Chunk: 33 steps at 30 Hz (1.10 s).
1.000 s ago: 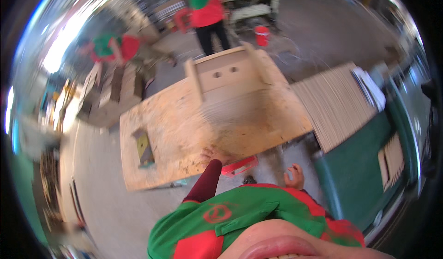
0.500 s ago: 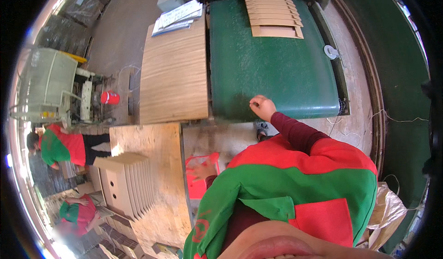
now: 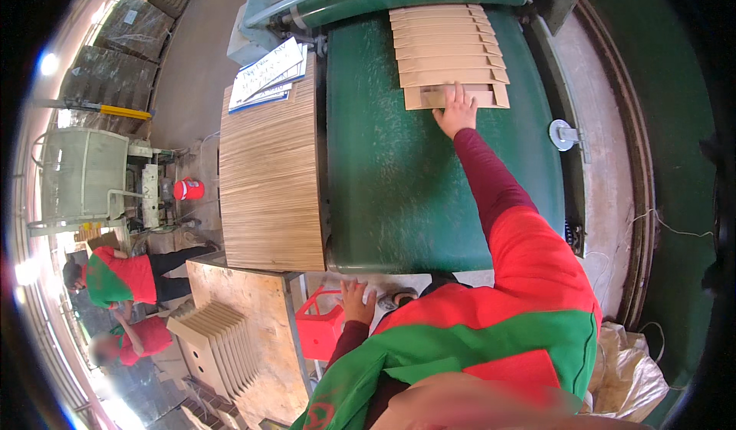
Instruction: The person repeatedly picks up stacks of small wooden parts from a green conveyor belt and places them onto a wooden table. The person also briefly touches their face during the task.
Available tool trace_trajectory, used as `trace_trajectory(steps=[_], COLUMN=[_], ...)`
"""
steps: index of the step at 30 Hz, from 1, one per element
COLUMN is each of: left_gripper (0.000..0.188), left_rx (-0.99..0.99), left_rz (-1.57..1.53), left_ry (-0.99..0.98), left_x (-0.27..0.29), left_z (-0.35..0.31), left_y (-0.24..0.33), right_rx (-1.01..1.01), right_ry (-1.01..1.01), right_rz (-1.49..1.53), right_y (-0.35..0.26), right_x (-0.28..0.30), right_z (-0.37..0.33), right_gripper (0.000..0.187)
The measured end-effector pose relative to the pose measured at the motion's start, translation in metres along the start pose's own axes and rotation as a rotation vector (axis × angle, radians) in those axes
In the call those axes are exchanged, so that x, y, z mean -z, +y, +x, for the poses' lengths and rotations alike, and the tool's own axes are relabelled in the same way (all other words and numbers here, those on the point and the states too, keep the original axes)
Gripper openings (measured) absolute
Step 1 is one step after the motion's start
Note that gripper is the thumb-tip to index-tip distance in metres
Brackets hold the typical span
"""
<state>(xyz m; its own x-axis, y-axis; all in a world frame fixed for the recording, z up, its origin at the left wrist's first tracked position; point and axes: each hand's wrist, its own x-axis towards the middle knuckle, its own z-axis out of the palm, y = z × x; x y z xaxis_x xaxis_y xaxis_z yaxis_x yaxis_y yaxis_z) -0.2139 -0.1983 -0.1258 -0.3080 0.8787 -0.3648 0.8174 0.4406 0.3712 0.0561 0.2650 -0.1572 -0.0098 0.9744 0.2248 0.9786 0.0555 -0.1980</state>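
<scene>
On the green conveyor belt (image 3: 383,192) lies an overlapping row of folded brown cardboard boxes (image 3: 445,50). My right hand (image 3: 458,113) reaches forward to the nearest one, its fingers stretched over the box's front part. Whether the fingertips press on the cardboard or hover just over it, I cannot tell. My left hand (image 3: 357,301) is low, beside a red plastic stool (image 3: 322,329), with its fingers apart and nothing in them.
A tall stack of flat cardboard (image 3: 272,177) stands left of the belt, with written sheets (image 3: 268,76) on it. A wooden table (image 3: 272,330) holds upright folded boxes (image 3: 218,346). Two people work at the far left. A red bucket (image 3: 188,189) is on the floor.
My right hand has moved forward from the belt's near end to the boxes, its closed fingers now extended. The boxes sit closer to me. My left hand has risen slightly beside the stool.
</scene>
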Motion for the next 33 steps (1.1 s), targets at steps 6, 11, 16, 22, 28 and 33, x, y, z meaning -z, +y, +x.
trace_trajectory(steps=[6,11,16,22,28,33], left_gripper=[0.03,0.03,0.031,0.035,0.035,0.033], left_rx=[0.082,-0.094,-0.201,-0.146,-0.109,-0.195], left_rz=[0.038,0.011,0.026,0.029,0.082,-0.03], left_ry=[-0.133,-0.161,-0.211,-0.31,-0.33,-0.185], left_x=[0.004,-0.005,-0.009,-0.013,-0.017,-0.009], left_z=[-0.003,0.028,0.056,0.068,0.066,0.078], left_y=[0.012,0.038,0.064,0.072,0.07,0.079], right_rx=[0.043,-0.026,-0.151,-0.129,0.146,0.104], right_ry=[-0.198,-0.305,-0.426,-0.608,-0.001,-0.301], right_rz=[0.02,0.092,0.194,0.083,-0.229,-0.092], right_y=[0.023,0.029,0.029,0.033,0.054,0.071], right_x=[-0.012,0.004,-0.007,-0.018,-0.027,-0.041], right_z=[0.006,0.058,0.096,0.135,0.173,0.202], right_gripper=[0.07,0.075,0.093,0.071,0.046,0.043])
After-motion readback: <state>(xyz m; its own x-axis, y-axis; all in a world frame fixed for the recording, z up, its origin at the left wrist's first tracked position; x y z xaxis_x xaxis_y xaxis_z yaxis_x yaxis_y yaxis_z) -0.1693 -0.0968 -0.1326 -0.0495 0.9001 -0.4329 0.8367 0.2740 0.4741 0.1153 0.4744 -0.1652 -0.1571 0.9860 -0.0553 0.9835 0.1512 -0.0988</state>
